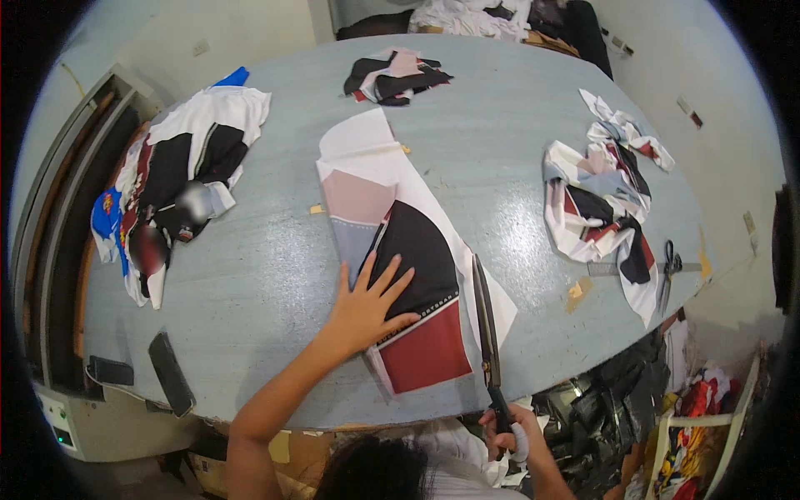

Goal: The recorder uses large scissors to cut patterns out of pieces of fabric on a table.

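Observation:
A cut-out fabric panel (pixel 427 346) in white, pale pink, grey, black and dark red lies flat in the middle of the table (pixel 275 275). My left hand (pixel 369 310) presses on it with the fingers spread, over the black and grey parts. Near the front edge, my right hand (pixel 518 433) is closed around the handles of long tailor's scissors (pixel 485 321). Their blades point away from me along the panel's right side, over its white margin. The blades look nearly together; whether fabric lies between them I cannot tell.
Printed fabric pieces lie at left (pixel 175 162), a small pile (pixel 398 77) at the back, crumpled scraps (pixel 596 200) at right. Other scissors (pixel 668 271) rest by a ruler (pixel 602 269). Two dark flat objects (pixel 171 375) sit front left. Black plastic (pixel 583 417) lies below the table.

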Tool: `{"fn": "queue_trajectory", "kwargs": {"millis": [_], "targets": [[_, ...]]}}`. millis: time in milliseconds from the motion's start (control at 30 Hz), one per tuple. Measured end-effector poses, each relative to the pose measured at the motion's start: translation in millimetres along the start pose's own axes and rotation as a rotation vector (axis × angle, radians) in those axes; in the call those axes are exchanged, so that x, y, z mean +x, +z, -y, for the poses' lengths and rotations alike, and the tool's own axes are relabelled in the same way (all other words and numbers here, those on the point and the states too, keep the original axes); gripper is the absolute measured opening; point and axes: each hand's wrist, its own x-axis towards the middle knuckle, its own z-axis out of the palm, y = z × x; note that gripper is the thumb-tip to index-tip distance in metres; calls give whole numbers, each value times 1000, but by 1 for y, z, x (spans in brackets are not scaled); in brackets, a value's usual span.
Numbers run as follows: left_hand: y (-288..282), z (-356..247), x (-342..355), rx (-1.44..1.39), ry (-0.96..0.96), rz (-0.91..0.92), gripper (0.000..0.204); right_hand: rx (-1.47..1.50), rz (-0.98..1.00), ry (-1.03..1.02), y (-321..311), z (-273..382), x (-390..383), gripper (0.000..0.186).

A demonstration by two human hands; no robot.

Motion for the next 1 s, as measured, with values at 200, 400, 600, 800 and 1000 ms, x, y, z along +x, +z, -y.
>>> {"fn": "queue_trajectory", "kwargs": {"millis": [200,400,600,800,1000], "targets": [[-9,-8,-62,-28,-687,-114,81,-11,-9,-164,29,2,32,38],[-24,18,-66,18,-731,-406,58,-74,9,-273,24,7,57,35],[0,63,49,35,-93,-269,56,173,9,-356,29,15,62,50],[35,31,120,-41,119,-169,51,365,114,-92,10,18,16,45],[6,24,75,-229,140,-192,52,-50,-50,170,19,25,-46,53]]}}
